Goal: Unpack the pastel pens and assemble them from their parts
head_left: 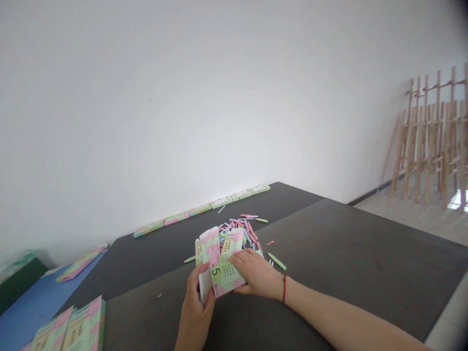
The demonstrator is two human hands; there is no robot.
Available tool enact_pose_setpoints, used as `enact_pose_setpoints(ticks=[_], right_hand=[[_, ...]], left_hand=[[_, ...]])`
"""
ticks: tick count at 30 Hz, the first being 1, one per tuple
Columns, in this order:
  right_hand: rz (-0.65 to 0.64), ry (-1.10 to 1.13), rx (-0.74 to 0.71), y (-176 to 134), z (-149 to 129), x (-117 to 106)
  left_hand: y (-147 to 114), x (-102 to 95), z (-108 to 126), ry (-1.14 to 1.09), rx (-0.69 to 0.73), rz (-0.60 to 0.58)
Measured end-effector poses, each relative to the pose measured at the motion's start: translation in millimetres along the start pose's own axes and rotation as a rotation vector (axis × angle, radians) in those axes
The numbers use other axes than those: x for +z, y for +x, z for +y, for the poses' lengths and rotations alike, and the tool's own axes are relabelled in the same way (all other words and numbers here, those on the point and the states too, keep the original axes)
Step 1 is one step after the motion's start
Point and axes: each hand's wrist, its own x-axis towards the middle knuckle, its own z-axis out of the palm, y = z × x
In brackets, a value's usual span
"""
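Observation:
A pink-and-green printed cardboard box [227, 282] with a large "5" on it is between my hands, tilted over the table. My left hand [197, 295] is closed around its left end, where a white flap [205, 285] sticks out. Fingers of my right hand [259, 274], which has a red string at the wrist, lie across the printed face and grip the right side. Just beyond is another pink-and-green box [208, 247]; whether it is also held, I cannot tell. Behind the boxes lies a loose pile of pastel pens [250, 233], partly hidden.
Flat boxes [200, 209] form a row along the wall. More boxes [85, 325] lie at the near left, and others [81, 263] on a blue surface [36, 297]. A green pen [277, 261] rests on the black table [329, 263]. Wooden easels [431, 141] stand right.

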Motion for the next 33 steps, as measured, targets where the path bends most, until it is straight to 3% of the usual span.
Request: enact_pose_setpoints(ticks=[4,9,19,33], right_hand=[[-0.007,-0.013,0.01,0,-4,2],[0.008,-0.018,0.005,0,-3,5],[-0.002,0.0,-0.006,0,-6,6],[-0.029,0.009,0.033,-2,-20,9]], left_hand=[[0,6.4,3,-0.237,-0.103,0.017],[1,10.4,11,-0.684,-0.364,-0.023],[1,13.5,6,-0.896,-0.524,0.025],[-1,14.1,11,-0.864,-0.579,0.041]])
